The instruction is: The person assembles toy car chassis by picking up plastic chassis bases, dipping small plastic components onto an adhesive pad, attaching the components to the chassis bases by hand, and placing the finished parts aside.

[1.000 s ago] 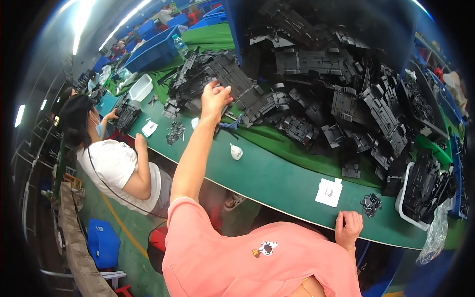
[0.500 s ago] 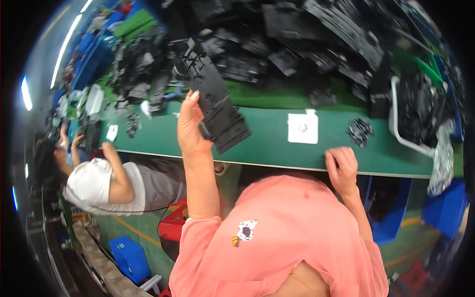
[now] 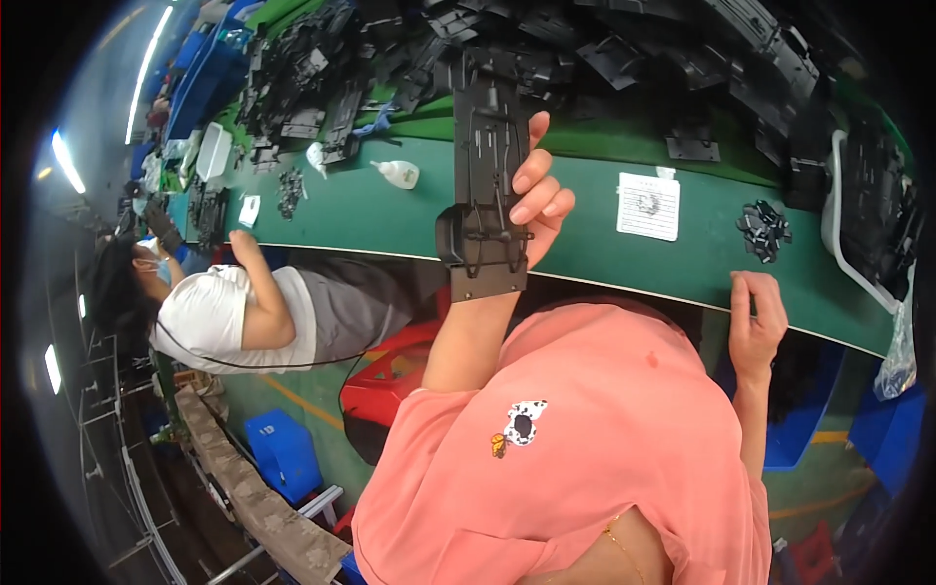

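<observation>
My left hand (image 3: 541,190) grips a long black plastic molded part (image 3: 487,156) by its right side, raised above the table's front edge. Ribs, rods and a projecting block show on the side turned toward me. My right hand (image 3: 758,327) is at the table's front edge with its fingers bent and pressed together. Whatever those fingers may hold is too small or hidden to make out. Just beyond it lies a little heap of small black pieces (image 3: 763,231). To the left of the heap is a white printed sheet (image 3: 636,226) with tiny parts on it.
Black plastic parts (image 3: 614,63) are piled along the far side of the green table (image 3: 575,249). A white bin (image 3: 836,210) of black parts stands at the right. A white bottle (image 3: 398,174) lies left of my left hand. A co-worker in a white shirt (image 3: 210,307) sits at the left.
My left hand has turned the black part more upright, with its other side now showing. In view, the part and both hands are farther right; the whole view has also shifted.
</observation>
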### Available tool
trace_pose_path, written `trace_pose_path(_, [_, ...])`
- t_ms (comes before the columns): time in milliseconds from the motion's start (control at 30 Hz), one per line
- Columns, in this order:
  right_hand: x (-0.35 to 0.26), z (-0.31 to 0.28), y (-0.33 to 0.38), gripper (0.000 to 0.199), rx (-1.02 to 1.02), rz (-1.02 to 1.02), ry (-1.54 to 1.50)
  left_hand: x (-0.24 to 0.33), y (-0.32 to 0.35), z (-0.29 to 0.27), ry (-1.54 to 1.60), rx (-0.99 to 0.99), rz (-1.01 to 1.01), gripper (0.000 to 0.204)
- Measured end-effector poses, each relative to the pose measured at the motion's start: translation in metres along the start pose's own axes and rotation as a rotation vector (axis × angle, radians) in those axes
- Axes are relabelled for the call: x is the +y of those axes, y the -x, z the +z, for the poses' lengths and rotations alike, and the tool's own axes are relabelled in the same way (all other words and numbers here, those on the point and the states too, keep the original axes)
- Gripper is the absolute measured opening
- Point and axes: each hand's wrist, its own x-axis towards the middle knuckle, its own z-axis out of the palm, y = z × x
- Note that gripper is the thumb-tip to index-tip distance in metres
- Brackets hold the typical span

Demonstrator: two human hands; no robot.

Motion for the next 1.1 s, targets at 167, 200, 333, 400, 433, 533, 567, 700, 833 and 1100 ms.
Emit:
trace_pose_path(167, [-0.002,0.005,-0.001,0.003,0.004,-0.017,-0.002,0.005,0.003,-0.002,0.053,0.015,0.069,0.066])
trace_pose_path(200, [-0.001,0.005,-0.002,0.003,-0.005,-0.017,0.001,0.010,0.003,-0.003,0.080,-0.022,0.049,0.079])
trace_pose_path(333, [-0.002,0.007,-0.004,0.002,-0.015,-0.027,0.004,0.013,0.005,0.002,0.067,-0.112,0.074,0.087])
trace_pose_path(400, [-0.002,0.005,-0.004,0.001,-0.026,-0.029,0.006,0.011,0.005,0.009,-0.004,-0.074,0.114,0.086])
trace_pose_path(433, [-0.001,0.004,-0.004,0.002,-0.044,-0.030,0.013,0.012,0.005,0.007,0.002,-0.097,0.093,0.085])
trace_pose_path(533, [0.000,0.002,-0.002,0.001,-0.031,-0.019,0.002,0.005,0.007,0.004,0.021,-0.091,0.088,0.082])
trace_pose_path(567, [0.000,0.000,-0.002,0.003,-0.031,-0.023,0.003,0.004,0.007,0.005,0.015,-0.098,0.077,0.082])
trace_pose_path(700, [-0.006,-0.009,-0.003,0.004,-0.018,-0.023,0.013,-0.008,0.003,0.000,-0.013,-0.170,0.045,0.093])
trace_pose_path(833, [-0.004,-0.009,0.000,0.004,0.005,-0.031,0.080,-0.005,0.001,-0.011,-0.045,-0.287,-0.051,0.108])
trace_pose_path(1100, [0.024,-0.038,-0.005,0.009,0.139,0.212,0.140,0.002,0.020,-0.003,-0.058,-0.073,-0.037,0.100])
